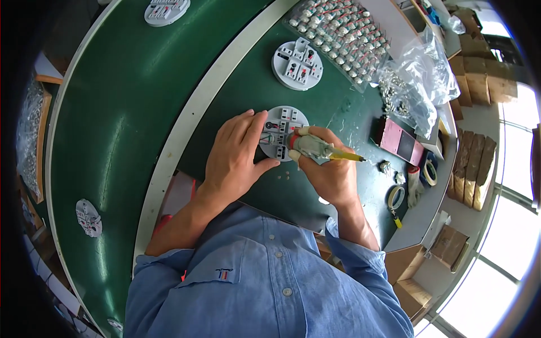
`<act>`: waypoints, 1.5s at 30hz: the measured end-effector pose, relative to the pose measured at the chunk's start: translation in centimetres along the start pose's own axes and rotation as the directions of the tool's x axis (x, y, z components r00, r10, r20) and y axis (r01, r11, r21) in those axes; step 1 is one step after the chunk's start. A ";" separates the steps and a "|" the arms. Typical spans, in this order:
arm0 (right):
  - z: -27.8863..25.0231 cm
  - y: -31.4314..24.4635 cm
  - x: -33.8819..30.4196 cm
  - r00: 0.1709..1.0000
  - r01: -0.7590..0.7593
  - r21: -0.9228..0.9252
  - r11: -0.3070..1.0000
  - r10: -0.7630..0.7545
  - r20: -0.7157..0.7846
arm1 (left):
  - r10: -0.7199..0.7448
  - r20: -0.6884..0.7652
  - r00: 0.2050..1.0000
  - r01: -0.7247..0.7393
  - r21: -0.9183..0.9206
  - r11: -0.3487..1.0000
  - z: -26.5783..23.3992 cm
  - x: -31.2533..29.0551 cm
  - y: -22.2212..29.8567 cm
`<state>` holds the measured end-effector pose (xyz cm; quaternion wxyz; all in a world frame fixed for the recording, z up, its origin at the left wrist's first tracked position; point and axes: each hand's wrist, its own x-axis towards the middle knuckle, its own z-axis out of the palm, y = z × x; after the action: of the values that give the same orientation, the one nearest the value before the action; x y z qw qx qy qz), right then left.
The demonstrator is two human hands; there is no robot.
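— What have your hands got right now?

— My left hand (pixel 234 155) lies flat, fingers spread wide, pressing on the left edge of the round white disc (pixel 283 133) on the green mat (pixel 236 84) in front of me. My right hand (pixel 327 172) is closed around a tool with a yellow handle (pixel 321 149). Its tip points down into the middle of the disc.

— What could go wrong?

— The tip could slip off the little part and scratch the disc, or poke my left thumb, which sits just beside it. If I press too lightly with my left hand, the disc could turn or slide on the mat.

— How many discs do you count?

— Four round white ones: the one under my hands, a second disc (pixel 297 65) farther up the mat, a third (pixel 167 11) on the green belt at the top, and a fourth (pixel 89 217) down on the left.

— Anything else?

— Two rolls of tape (pixel 429 172) on my right, one pink and black box (pixel 397 141), one clear bag of small metal bits (pixel 414 84), and one tray of tiny parts (pixel 338 28). There are far too many tiny parts to count. Three little white dots lie near my wrist; I think they are screws, but they look too small to be sure.
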<state>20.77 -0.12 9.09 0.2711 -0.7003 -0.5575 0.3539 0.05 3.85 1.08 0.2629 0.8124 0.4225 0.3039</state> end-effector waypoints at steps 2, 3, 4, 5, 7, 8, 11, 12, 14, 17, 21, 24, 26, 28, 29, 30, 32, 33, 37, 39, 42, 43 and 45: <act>0.3 0.0 0.0 0.999 0.042 -0.016 0.999 -0.042 -0.005 | -0.006 -0.002 1.000 0.006 -0.008 1.000 0.0 -0.1 0.0; 0.4 0.0 0.0 0.998 0.063 -0.024 0.998 -0.063 -0.007 | -0.009 -0.002 1.000 0.009 -0.013 1.000 0.0 -0.1 0.0; 0.6 0.1 -0.1 0.996 0.083 -0.031 0.996 -0.083 -0.011 | -0.010 -0.002 1.000 0.010 -0.018 1.000 0.1 -0.2 -0.1; 0.8 0.1 -0.1 0.997 0.076 -0.033 0.997 -0.076 -0.006 | -0.016 0.003 1.000 0.016 -0.023 1.000 0.1 -0.2 -0.2; 1.4 0.5 -0.5 0.998 0.053 -0.058 0.997 -0.055 -0.033 | -0.021 0.009 1.000 0.021 -0.029 0.999 0.1 -0.1 -0.1; 1.6 0.7 -0.8 0.997 0.044 -0.069 0.997 -0.047 -0.054 | -0.017 0.011 1.000 0.017 -0.032 0.999 0.1 0.0 0.0; 1.2 1.2 -0.2 0.994 0.004 0.017 1.000 -0.002 -0.108 | 0.018 0.014 1.000 -0.017 -0.024 1.000 0.1 0.6 -0.2; 1.0 1.3 0.1 0.993 -0.030 0.124 0.992 0.044 -0.111 | 0.020 0.022 1.000 -0.020 -0.009 1.000 0.1 0.4 -0.2; 0.4 1.9 -0.1 0.987 -0.091 0.332 0.939 0.130 -0.097 | 0.021 0.036 0.999 -0.021 0.023 0.999 0.0 -0.2 -0.1; -2.9 5.5 -2.7 0.942 -0.193 0.304 0.933 0.263 -0.207 | 0.028 0.001 1.000 -0.028 0.006 1.000 0.3 -0.4 -0.4; -4.9 6.8 -4.7 0.863 -0.393 0.088 0.915 0.400 -0.310 | 0.040 -0.021 0.999 -0.041 -0.056 0.998 0.5 -0.4 0.1; -4.5 7.2 -5.2 0.845 -0.359 -0.490 0.794 0.054 -0.531 | 0.024 -0.020 0.999 -0.027 -0.134 0.991 0.1 -0.2 0.5; -3.1 3.4 -3.8 0.875 -0.159 -0.271 0.949 0.009 -0.483 | 0.026 -0.012 1.000 -0.027 -0.098 0.995 0.1 -0.3 0.0; -1.6 2.7 -1.6 0.950 0.021 -0.268 0.963 -0.103 -0.296 | 0.043 0.013 0.999 -0.042 -0.061 0.997 0.3 -0.2 0.0; -1.1 2.5 -0.8 0.968 0.213 -0.230 0.950 -0.238 -0.085 | 0.042 0.021 0.999 -0.041 -0.042 0.998 0.3 -0.4 -0.1; -1.1 2.6 -0.3 0.967 0.215 -0.225 0.950 -0.239 -0.083 | 0.040 0.022 0.999 -0.039 -0.037 0.999 0.1 0.0 -0.1; -1.2 2.9 0.6 0.965 0.257 -0.216 0.942 -0.263 0.000 | 0.073 0.040 0.997 -0.071 -0.039 0.997 0.1 0.9 0.6; -1.3 3.0 1.0 0.960 0.280 -0.211 0.937 -0.276 0.046 | 0.085 0.047 0.995 -0.083 -0.040 0.996 0.1 1.3 0.9; -0.9 3.1 2.0 0.955 0.292 -0.183 0.939 -0.275 0.109 | 0.101 0.064 0.993 -0.099 -0.032 0.995 0.8 1.5 0.1; -0.9 3.3 2.0 0.962 0.267 -0.162 0.950 -0.253 0.102 | 0.127 0.086 0.988 -0.125 -0.029 0.992 1.4 1.6 -0.2; 0.8 2.7 0.4 0.985 0.151 -0.157 0.976 -0.163 -0.062 | 0.110 0.084 0.990 -0.105 -0.062 0.993 1.3 2.0 -0.1; 1.4 2.4 0.0 0.982 0.100 -0.149 0.984 -0.122 -0.146 | 0.105 0.077 0.992 -0.099 -0.074 0.992 1.2 2.3 0.0; 2.0 2.3 -0.3 0.968 0.039 -0.130 0.991 -0.070 -0.240 | 0.110 0.082 0.991 -0.103 -0.087 0.991 1.3 2.5 0.1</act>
<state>20.47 -1.02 6.15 0.3031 -0.7384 -0.5600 0.2219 2.14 5.70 0.95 0.2977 0.8347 0.3537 0.2993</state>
